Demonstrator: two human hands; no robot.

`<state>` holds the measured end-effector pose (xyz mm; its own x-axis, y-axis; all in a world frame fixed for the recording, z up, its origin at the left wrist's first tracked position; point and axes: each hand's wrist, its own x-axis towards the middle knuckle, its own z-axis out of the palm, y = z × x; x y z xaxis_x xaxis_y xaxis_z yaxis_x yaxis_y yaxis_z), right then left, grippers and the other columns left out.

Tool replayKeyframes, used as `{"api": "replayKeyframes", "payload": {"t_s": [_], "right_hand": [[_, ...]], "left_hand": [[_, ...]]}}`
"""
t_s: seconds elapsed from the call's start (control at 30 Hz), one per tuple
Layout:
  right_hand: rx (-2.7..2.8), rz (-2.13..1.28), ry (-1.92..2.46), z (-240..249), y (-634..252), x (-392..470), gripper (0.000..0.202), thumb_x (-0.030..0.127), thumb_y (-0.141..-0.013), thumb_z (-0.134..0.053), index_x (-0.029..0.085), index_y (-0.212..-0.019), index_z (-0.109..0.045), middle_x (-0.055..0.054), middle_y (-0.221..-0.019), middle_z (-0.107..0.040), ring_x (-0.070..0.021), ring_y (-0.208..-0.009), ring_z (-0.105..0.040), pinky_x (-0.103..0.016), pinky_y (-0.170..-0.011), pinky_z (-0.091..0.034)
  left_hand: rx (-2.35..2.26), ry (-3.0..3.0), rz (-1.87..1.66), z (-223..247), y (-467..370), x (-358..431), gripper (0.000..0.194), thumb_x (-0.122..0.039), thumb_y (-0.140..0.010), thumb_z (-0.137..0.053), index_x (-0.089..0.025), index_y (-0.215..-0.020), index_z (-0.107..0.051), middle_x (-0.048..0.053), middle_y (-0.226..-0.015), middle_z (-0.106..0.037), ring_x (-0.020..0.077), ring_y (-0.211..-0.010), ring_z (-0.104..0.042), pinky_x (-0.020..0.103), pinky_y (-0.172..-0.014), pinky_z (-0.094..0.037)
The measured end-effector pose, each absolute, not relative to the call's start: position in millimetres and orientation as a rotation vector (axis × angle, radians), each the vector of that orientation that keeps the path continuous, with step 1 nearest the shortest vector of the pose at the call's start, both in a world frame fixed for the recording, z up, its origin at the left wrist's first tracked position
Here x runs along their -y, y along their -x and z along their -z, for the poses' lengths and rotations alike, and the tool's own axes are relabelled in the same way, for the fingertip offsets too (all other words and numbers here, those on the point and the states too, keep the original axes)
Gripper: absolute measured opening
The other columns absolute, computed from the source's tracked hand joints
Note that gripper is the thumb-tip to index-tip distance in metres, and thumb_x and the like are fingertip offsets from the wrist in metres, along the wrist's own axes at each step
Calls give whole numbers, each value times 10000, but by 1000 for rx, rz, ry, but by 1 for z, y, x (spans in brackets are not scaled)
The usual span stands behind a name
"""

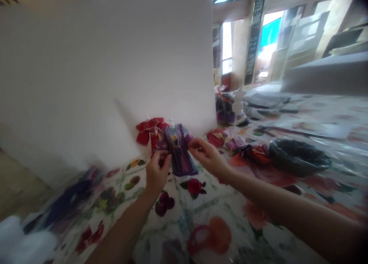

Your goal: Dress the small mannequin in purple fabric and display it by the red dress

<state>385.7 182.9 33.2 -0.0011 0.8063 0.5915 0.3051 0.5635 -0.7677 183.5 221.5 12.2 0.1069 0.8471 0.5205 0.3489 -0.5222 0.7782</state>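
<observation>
A small purple doll-sized dress [179, 151], with a patterned chest and light trim, stands upright against the white wall. A small white tip shows above its neck. At the dress's left side, my left hand [157, 170] is closed with thumb and fingers pinched on the sleeve edge. From the right, my right hand [208, 156] pinches the other sleeve, its fingers bent together. Behind and to the left, a small red garment [149, 128] with gold trim leans on the wall, its lower part partly hidden by the purple dress and my left hand.
A fruit-patterned tablecloth [178, 206] covers the surface. To the right are a dark plastic-lined bowl [299, 156], orange-red cloth [258, 160] and a white torso-shaped form [238, 105]. Blurred dark blue cloth [69, 199] lies at left. The white wall [109, 64] rises behind.
</observation>
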Motion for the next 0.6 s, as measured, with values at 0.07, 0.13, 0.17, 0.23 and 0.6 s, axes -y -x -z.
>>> {"api": "replayKeyframes", "payload": {"t_s": [0.07, 0.13, 0.17, 0.23, 0.6], "right_hand": [[1513, -515, 965, -32, -384, -194, 144, 304, -870, -569, 196, -963, -588, -54, -925, -641, -178, -864, -613, -321, -737, -506], [1462, -546, 945, -31, -381, -202, 190, 315, -854, -579, 188, -995, -590, -68, -973, -649, -187, -910, -621, -338, -770, -517], [1441, -574, 935, -30, -380, -205, 209, 320, -846, -586, 186, -1006, -591, -73, -992, -650, -191, -930, -623, -344, -785, -521], [1412, -636, 915, -31, -377, -209, 227, 328, -830, -602, 187, -1008, -594, -79, -1012, -654, -197, -963, -625, -349, -804, -524], [1233, -845, 778, -31, -365, -221, 228, 333, -746, -690, 185, -880, -582, -23, -885, -649, -157, -846, -624, -311, -798, -498]], "left_hand": [[-1149, -1913, -1440, -15, -187, -224, 229, -423, -876, -607, -216, -974, -603, -17, -676, -610, 130, -557, -573, 241, -518, -457], [-1134, -1909, -1455, -17, -190, -224, 232, -426, -875, -609, -220, -982, -599, -17, -678, -611, 130, -560, -575, 243, -521, -459], [-1131, -1909, -1461, -18, -190, -224, 234, -429, -875, -608, -220, -982, -597, -16, -680, -612, 132, -563, -577, 245, -523, -461], [-1125, -1914, -1474, -20, -192, -223, 236, -430, -873, -611, -219, -977, -592, -12, -693, -618, 135, -573, -583, 249, -527, -465], [-1080, -2021, -1512, -18, -197, -225, 263, -353, -871, -635, -202, -1074, -564, 23, -861, -619, 140, -729, -603, 255, -652, -498]]}}
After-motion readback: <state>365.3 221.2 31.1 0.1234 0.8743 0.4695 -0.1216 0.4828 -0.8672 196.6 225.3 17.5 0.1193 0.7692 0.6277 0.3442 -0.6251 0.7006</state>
